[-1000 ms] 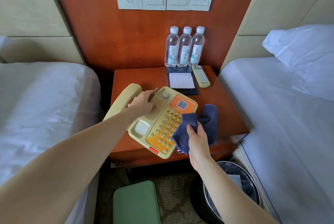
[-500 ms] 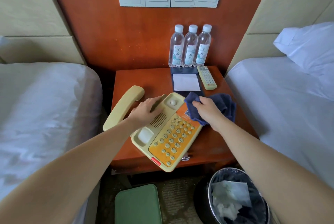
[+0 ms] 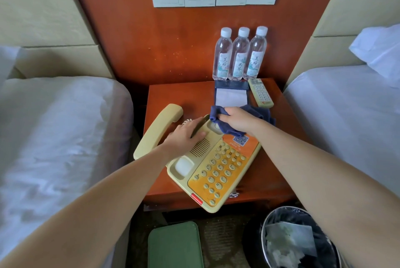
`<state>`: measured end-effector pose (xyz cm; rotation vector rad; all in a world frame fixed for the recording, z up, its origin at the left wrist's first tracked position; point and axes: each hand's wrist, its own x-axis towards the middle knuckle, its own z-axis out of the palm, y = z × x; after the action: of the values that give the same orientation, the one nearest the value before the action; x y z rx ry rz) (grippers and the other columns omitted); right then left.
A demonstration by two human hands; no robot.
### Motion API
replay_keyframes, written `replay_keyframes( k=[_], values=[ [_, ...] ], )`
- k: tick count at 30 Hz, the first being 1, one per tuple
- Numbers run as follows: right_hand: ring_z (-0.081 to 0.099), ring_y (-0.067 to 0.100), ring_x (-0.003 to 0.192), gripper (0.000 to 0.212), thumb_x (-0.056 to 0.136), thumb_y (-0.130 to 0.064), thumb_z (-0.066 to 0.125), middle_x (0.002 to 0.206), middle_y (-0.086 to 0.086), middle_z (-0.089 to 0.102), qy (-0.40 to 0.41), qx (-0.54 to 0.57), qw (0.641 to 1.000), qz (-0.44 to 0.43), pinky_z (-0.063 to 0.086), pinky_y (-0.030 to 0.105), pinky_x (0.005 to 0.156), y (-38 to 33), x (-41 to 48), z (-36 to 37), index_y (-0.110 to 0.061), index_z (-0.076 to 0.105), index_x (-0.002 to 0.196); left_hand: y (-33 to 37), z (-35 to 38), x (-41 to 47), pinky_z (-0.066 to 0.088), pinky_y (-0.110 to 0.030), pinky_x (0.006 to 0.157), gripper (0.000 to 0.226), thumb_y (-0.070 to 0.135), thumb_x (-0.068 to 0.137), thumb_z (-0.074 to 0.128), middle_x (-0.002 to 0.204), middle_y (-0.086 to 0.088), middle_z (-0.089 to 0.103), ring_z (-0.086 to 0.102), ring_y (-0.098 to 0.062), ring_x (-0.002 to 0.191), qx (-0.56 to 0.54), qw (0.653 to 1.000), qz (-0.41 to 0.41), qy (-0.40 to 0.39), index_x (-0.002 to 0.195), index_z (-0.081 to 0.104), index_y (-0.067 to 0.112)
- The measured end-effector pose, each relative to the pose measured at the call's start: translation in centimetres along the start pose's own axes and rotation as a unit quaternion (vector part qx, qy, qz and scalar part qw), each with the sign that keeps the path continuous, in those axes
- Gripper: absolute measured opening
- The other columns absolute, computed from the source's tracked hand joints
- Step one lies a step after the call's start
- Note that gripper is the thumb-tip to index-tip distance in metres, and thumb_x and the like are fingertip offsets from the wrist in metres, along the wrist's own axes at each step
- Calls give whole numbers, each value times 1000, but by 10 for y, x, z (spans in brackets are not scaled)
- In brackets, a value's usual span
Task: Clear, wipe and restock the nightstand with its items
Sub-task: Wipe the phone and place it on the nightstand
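The nightstand (image 3: pixel 190 97) stands between two beds, directly under both hands, and its items are still on it. The telephone (image 3: pixel 216 166) lies aslant on the near half, its front corner jutting past the nightstand's front edge. The left hand (image 3: pixel 186 135) rests flat on the upper left of the telephone's base, fingers stretched out and pressing, curled round nothing. Just left of that hand the handset (image 3: pixel 158 129) lies off its cradle, its lower end reaching past the nightstand's left edge. The right hand (image 3: pixel 238 119) is closed round a bunched dark blue cloth (image 3: pixel 259 113) and holds it against the top of the telephone's base, just beyond the left hand's fingertips. The two hands are near each other but do not touch.

Beyond the right hand lies a dark notepad holder (image 3: pixel 231 97) with a white sheet in it, and the remote control (image 3: pixel 260 95) is just beside it to the right. Further back, three water bottles (image 3: pixel 239 55) stand upright, side by side against the wooden wall panel, each clear, labelled and closed with a white cap; how full they are cannot be told.

On the floor, below the right forearm, a round waste bin (image 3: pixel 279 212) with a dark liner holds crumpled pale paper (image 3: pixel 287 244). Below the left forearm a green flat-topped object (image 3: pixel 175 246) stands on the floor.
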<state>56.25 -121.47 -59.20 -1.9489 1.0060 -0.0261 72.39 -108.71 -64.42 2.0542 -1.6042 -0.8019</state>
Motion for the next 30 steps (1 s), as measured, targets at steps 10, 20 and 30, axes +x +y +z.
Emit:
replay_keyframes(
  k=[10, 20, 30],
  values=[
    [59, 24, 85, 26, 103, -32, 41, 85, 8, 61, 77, 17, 995, 60, 44, 39, 79, 41, -45, -1, -17, 53, 86, 8, 1, -3, 34, -52, 108, 56, 54, 100, 33, 144, -3, 44, 39, -24, 132, 31, 999, -25, -18, 152, 21, 36],
    [56, 21, 79, 22, 103, -31, 43, 80, 2, 58, 229, -7, 970, 78, 32, 29, 63, 66, -115, 29, -12, 53, 96, 17, -1, -7, 31, -52, 110, 55, 56, 100, 27, 148, -4, 43, 35, -26, 137, 58, 997, -41, -35, 152, 17, 40],
    [15, 13, 148, 61, 100, -41, 15, 157, 3, 31, 254, -229, 937, -68, 8, 37, 120, 57, -136, 98, -10, 35, 149, 24, -3, -12, 27, -51, 112, 58, 57, 101, 24, 155, -1, 34, 27, -29, 142, 94, 994, -45, -39, 154, 12, 38]
  ],
)
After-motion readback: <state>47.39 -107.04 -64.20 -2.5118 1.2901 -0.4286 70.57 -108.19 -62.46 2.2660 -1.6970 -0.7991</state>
